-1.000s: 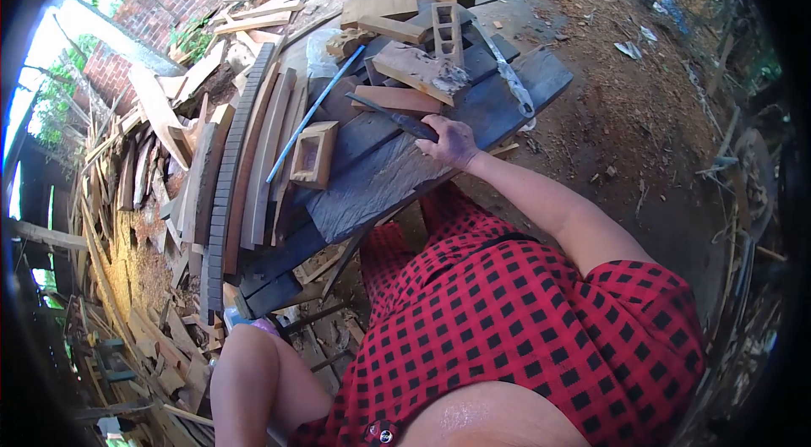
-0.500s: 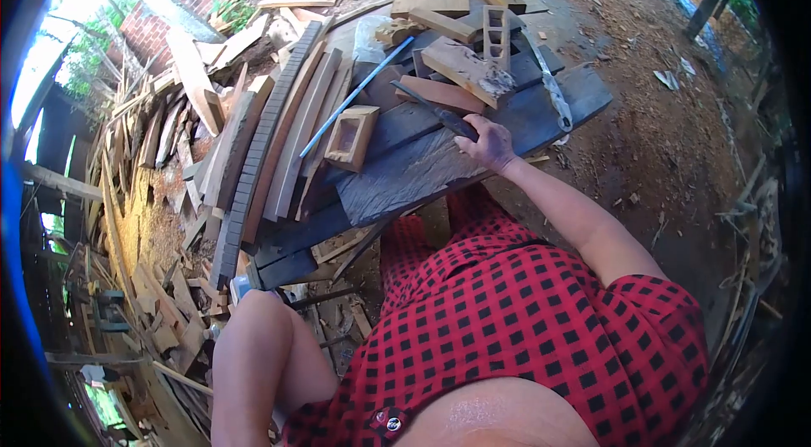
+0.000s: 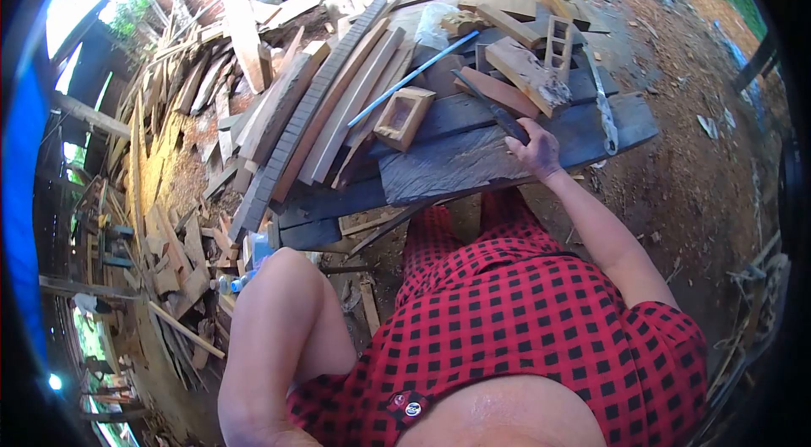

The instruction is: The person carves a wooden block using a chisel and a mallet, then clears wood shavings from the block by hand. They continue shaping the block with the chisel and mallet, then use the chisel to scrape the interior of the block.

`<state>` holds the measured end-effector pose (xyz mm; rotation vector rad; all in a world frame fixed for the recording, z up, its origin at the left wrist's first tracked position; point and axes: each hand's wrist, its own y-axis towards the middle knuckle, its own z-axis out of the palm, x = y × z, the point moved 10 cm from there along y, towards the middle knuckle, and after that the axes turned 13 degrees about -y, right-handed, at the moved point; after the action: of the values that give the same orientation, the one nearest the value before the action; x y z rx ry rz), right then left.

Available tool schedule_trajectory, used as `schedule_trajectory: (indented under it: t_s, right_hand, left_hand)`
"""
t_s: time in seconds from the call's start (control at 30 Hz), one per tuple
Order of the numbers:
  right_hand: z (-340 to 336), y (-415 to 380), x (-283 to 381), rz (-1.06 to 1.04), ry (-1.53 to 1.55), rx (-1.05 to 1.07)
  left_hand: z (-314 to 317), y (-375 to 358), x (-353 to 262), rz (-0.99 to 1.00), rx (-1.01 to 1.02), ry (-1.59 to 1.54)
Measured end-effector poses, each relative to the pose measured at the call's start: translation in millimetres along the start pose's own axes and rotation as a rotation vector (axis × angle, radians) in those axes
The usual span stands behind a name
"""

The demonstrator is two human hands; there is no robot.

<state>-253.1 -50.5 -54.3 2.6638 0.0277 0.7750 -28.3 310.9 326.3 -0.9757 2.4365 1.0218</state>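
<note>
My right hand (image 3: 538, 151) is closed round the handle end of a long dark tool with a narrow blade (image 3: 488, 99), low over the near edge of the bench. The blade points up and left, its tip by a reddish-brown wood block (image 3: 500, 92). Under the hand lies a dark, rough-grained board (image 3: 448, 164). Left of the tool sits a small hollow wooden box (image 3: 405, 118), and a thin blue rod (image 3: 414, 79) lies slantwise behind it. My left arm (image 3: 283, 312) is bent with the elbow raised; the left hand is below the picture.
Long wood strips (image 3: 312, 109) lie across the bench's left side. A pale block (image 3: 528, 71), a wooden frame with square openings (image 3: 558, 48) and a whitish-streaked strip (image 3: 604, 105) lie at the right. Offcuts (image 3: 182, 265) and sawdust (image 3: 160, 160) cover the ground at left.
The view has turned left, so the bench sits farther right in the picture. My right hand keeps hold of the dark tool, and the left arm stays bent.
</note>
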Motion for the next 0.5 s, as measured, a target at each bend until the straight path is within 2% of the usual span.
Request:
schedule_trajectory:
  t_s: [0.5]
  right_hand:
    - [2.2,0.0,-1.6,-0.027,-0.028,-0.024]
  left_hand:
    - [4.4,0.9,-0.2,-0.011,-0.008,-0.047]
